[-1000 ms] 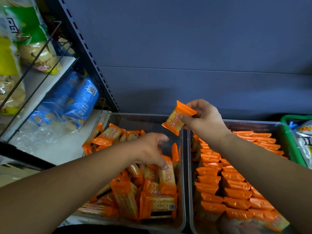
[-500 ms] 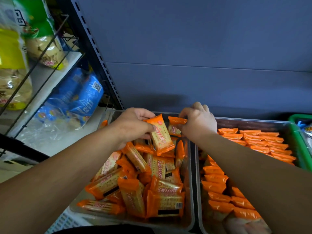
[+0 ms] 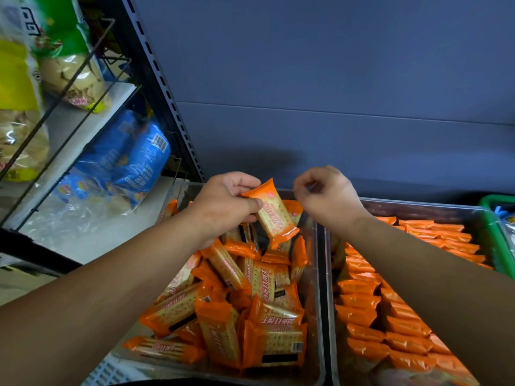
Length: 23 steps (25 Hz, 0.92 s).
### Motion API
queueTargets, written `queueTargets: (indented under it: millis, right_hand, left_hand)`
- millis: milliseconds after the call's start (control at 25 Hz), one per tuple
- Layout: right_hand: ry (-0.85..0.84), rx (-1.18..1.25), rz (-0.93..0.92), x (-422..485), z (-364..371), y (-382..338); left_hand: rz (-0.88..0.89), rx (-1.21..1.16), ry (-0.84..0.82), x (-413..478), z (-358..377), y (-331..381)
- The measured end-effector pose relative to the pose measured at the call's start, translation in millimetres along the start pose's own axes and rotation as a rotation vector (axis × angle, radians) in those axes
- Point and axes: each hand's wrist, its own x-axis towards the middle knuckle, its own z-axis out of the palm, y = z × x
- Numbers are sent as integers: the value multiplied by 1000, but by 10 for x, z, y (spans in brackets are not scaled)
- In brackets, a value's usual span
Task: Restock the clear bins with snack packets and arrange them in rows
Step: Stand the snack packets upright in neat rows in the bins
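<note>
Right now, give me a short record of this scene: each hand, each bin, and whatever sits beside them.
left hand: grips one orange packet above the left bin
right hand: raised near where the two bins meet, fingers curled, nothing seen in it
left bin: clear, holds a loose pile of orange packets
right bin: clear, orange packets in rows
left side: blue bags on a shelf
far right: green basket, contents unclear

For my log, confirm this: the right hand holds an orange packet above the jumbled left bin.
Not right. The left hand holds the packet above the jumbled left bin. The right hand is curled and holds nothing. The head view shows this.
</note>
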Motion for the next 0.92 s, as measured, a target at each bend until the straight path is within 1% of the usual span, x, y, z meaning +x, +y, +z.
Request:
queueTargets:
  millis: [40, 80, 120, 280, 360, 400, 440, 480, 520, 560, 600, 640, 680, 760, 840, 920]
  right_hand:
    - [-87, 203, 76, -32, -59, -58]
    - [-193, 317, 149, -75, -112, -106]
    - [-265, 345, 190, -108, -160, -120]
    - [-311, 384, 244, -158, -341, -12]
    - [-264, 409, 273, -166, -386, 39]
    - [-200, 434, 290, -166, -403, 67]
    - [-135, 454, 307, -169, -421, 87]
    - [-91, 466, 313, -165, -438, 117]
    - [-74, 463, 317, -165, -452, 143]
    - [-78, 462, 309, -173, -467, 166]
    - [-93, 451, 300, -195, -483, 170]
    - [-111, 442, 289, -209, -493, 192]
    - [-125, 433, 285, -226, -507, 204]
    - [-138, 439, 286, -239, -531, 223]
    - [-139, 456, 297, -233, -550, 232]
    - [-148, 455, 295, -231, -552, 231]
  left_hand:
    - [3, -18, -19, 5, 53, 8]
    - [7, -34, -34, 15, 97, 11]
    - [12, -51, -48, 26, 137, 20]
    - [31, -97, -136, 50, 313, 78]
    - [61, -61, -134, 93, 380, 65]
    - [74, 23, -105, 124, 405, 37]
    - [99, 205, -68, 162, 418, 5]
    - [132, 474, -62, 208, 425, -42]
    - [150, 749, -108, 238, 446, -93]
    - [141, 967, -201, 253, 490, -137]
    - [100, 1107, -316, 269, 544, -181]
    - [40, 1173, -422, 295, 599, -221]
    - [-22, 1185, -507, 330, 638, -258]
    - [-136, 1115, -622, 395, 675, -300]
    - [-232, 1105, -679, 436, 686, -332]
    - [-295, 1086, -699, 427, 671, -338]
